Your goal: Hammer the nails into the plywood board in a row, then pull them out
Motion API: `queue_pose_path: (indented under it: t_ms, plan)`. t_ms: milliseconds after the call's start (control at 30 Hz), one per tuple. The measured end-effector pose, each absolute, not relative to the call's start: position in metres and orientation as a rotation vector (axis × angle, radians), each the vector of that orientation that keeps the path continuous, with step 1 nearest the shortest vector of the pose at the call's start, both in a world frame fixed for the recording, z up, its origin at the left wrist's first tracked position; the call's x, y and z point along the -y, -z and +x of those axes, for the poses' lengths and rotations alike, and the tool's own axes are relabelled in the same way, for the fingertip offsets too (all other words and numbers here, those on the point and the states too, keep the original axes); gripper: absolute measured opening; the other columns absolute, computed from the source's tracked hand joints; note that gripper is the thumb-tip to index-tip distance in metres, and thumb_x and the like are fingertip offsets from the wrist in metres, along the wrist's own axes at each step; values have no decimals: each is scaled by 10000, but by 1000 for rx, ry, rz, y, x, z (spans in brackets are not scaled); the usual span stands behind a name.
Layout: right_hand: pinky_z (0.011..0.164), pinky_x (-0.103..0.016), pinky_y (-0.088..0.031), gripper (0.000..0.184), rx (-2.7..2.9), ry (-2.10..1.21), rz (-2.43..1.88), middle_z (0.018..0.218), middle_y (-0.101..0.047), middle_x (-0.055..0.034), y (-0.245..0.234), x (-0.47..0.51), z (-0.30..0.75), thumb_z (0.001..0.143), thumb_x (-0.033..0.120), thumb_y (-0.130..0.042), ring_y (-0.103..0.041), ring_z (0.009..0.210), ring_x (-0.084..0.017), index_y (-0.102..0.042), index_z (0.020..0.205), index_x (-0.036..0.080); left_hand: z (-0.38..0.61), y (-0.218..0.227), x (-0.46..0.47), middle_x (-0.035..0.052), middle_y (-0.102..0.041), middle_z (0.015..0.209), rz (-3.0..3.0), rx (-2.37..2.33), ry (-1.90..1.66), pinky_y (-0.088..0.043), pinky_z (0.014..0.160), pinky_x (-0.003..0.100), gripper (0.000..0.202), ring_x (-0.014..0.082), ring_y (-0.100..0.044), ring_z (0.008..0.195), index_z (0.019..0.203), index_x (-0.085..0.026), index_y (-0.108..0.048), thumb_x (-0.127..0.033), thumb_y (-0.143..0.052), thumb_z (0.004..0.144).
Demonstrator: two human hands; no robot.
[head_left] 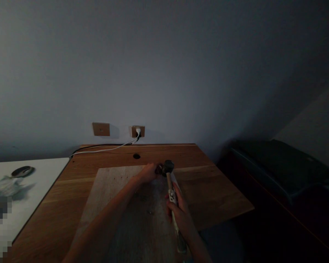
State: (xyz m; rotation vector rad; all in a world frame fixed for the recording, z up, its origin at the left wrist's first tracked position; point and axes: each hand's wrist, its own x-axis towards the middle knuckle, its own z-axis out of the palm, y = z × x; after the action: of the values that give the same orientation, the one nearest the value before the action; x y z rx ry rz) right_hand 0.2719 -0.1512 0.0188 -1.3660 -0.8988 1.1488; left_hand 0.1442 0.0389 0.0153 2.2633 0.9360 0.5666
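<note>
My right hand is wrapped round the handle of a hammer, whose dark metal head sits at the far edge of a pale board. My left hand reaches forward on the board, fingers pinched on a small dark object right beside the hammer head; I cannot make out what it is. The board lies on a wooden desk.
A wall behind the desk carries a switch plate and a socket with a white plug and cable trailing left. A round cable hole sits near the desk's back edge. A white surface lies left, a dark object right.
</note>
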Motion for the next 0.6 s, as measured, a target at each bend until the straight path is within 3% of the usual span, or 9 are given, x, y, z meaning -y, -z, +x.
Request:
queue_pose_path:
  t_ms: [233,400,600]
  plan:
    - [375,-205,-406,841,929,-1102,-1359,956,-612,19,-27,154,270,778,252,-626,-490,475,-82,-315,1555,333,144,-12,-40,38,-750,892,2255,-936,-548,-492,707,235,397,184,-698,788,1077,-172,-687,-54,-669,699]
    - [390,-214,-413,811,959,-1077,-1468,904,-625,28,-29,152,270,764,233,-608,-510,485,-99,-370,1535,309,145,-12,-40,61,-757,926,2254,-942,-578,-496,726,245,407,209,-709,842,1098,-175,-688,-71,-676,705]
    - [388,-213,-398,814,998,-1036,-1420,948,-618,18,-29,150,271,784,238,-585,-480,463,-80,-328,1554,294,145,-10,-42,40,-760,905,2240,-921,-555,-503,714,232,378,185,-710,801,1068,-174,-693,-60,-659,709]
